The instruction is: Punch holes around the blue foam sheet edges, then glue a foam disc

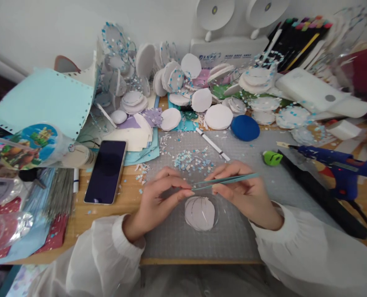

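Note:
My left hand (166,197) pinches the left end of a thin teal strip (239,178), thumb and forefinger pressed together. The right end of the strip runs through my right hand (243,192), whose thumb and fingers close on it near its middle. Below both hands, a white disc (199,213) with thin wire-like loops lies on the grey cutting mat (198,245). Small blue and white paper bits (189,160) are scattered on the mat just beyond my fingers.
White discs (219,116) and blue-beaded loops crowd the back. A phone (106,172) and wires (62,192) lie left. A white pen (212,144), blue lid (245,128), green object (272,158), black bar (322,198) and blue glue gun (341,163) stand beyond and right.

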Tool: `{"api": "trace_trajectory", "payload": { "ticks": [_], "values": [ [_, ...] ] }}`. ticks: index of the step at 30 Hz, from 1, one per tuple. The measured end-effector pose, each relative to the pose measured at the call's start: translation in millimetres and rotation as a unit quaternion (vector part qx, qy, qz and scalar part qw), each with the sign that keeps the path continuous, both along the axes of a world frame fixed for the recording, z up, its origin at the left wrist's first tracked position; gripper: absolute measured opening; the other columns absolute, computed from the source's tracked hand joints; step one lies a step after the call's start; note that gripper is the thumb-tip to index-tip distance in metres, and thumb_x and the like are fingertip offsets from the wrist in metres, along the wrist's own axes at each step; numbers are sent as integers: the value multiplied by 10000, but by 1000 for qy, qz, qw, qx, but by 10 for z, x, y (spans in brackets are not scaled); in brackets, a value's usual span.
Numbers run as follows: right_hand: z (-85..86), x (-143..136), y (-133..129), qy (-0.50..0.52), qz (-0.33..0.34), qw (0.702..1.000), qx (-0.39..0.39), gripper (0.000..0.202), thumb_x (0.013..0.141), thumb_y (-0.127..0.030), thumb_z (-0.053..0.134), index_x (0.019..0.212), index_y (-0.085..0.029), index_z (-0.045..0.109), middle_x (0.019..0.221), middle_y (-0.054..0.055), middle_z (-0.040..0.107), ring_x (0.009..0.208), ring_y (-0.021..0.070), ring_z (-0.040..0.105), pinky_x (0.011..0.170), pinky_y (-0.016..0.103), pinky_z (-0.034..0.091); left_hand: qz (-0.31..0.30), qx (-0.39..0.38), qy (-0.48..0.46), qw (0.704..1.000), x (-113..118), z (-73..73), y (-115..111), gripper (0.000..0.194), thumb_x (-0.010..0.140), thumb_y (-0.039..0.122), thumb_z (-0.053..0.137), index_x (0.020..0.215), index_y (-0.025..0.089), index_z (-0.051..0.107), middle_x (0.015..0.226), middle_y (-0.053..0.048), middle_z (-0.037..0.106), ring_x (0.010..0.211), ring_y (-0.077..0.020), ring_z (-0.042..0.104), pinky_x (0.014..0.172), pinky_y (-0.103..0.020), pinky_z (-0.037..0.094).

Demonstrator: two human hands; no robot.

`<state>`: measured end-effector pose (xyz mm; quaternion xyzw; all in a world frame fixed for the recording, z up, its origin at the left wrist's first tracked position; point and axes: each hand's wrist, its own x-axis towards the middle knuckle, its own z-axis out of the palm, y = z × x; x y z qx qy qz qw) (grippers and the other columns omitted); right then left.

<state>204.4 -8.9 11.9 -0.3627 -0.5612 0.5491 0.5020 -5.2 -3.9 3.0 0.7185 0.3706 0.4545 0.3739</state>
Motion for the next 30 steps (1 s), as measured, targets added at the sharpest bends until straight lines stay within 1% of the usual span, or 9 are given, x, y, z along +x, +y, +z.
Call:
{"api": "trace_trajectory", "payload": {
  "ticks": [7, 12, 15, 18, 23, 26, 30],
  "values": [
    [33, -3, -12, -6, -4, 999, 42, 153, 794, -130, 690, 880, -241, 627, 872, 22, 679, 822, 146, 665, 696, 271, 570, -7, 6, -21, 1000, -11, 11, -1, 84, 776, 204, 719, 854, 185, 692, 773, -17, 613, 743, -121, 572, 666, -239, 481],
    [21, -8, -32, -13, -8, 999, 34, 165, 790, -142, 692, 891, -251, 622, 890, 34, 665, 811, 164, 663, 636, 282, 577, 3, -1, -19, 1000, -6, 22, -9, 74, 783, 224, 713, 844, 187, 694, 763, -23, 617, 735, -127, 575, 650, -245, 486],
    [19, -9, -30, -14, -13, 1000, 20, 136, 796, -167, 694, 878, -248, 621, 889, 35, 668, 773, 156, 661, 608, 272, 573, -8, -9, -14, 1000, -7, 20, -4, 74, 784, 217, 712, 849, 191, 690, 774, -25, 617, 748, -133, 576, 662, -255, 491],
    [28, -13, -25, -10, -13, 1000, 15, 129, 796, -153, 691, 867, -241, 629, 878, 32, 669, 759, 144, 659, 617, 259, 568, -27, -14, -15, 999, -7, 19, -3, 92, 779, 183, 714, 865, 189, 682, 793, -24, 619, 765, -130, 571, 684, -255, 488],
    [33, -19, -24, -2, -13, 1000, 13, 181, 796, -101, 671, 886, -253, 632, 894, 17, 671, 798, 133, 659, 657, 246, 568, -26, -29, -17, 999, -8, 8, -16, 99, 774, 159, 715, 865, 179, 680, 791, -21, 610, 766, -122, 560, 680, -241, 473],
    [33, -16, -22, -5, -15, 1000, 14, 163, 800, -124, 675, 882, -258, 631, 891, 15, 675, 817, 140, 661, 659, 249, 570, -25, -35, -21, 999, -12, 0, -21, 78, 789, 173, 702, 863, 183, 681, 787, -23, 607, 756, -125, 558, 665, -243, 473],
    [36, -3, -15, -3, -16, 1000, 18, 138, 794, -162, 692, 871, -255, 626, 864, 24, 676, 788, 154, 661, 619, 262, 571, -15, -31, -27, 999, -11, -2, -17, 59, 798, 196, 695, 855, 190, 684, 784, -23, 605, 754, -127, 560, 656, -241, 474]
  ]
}}
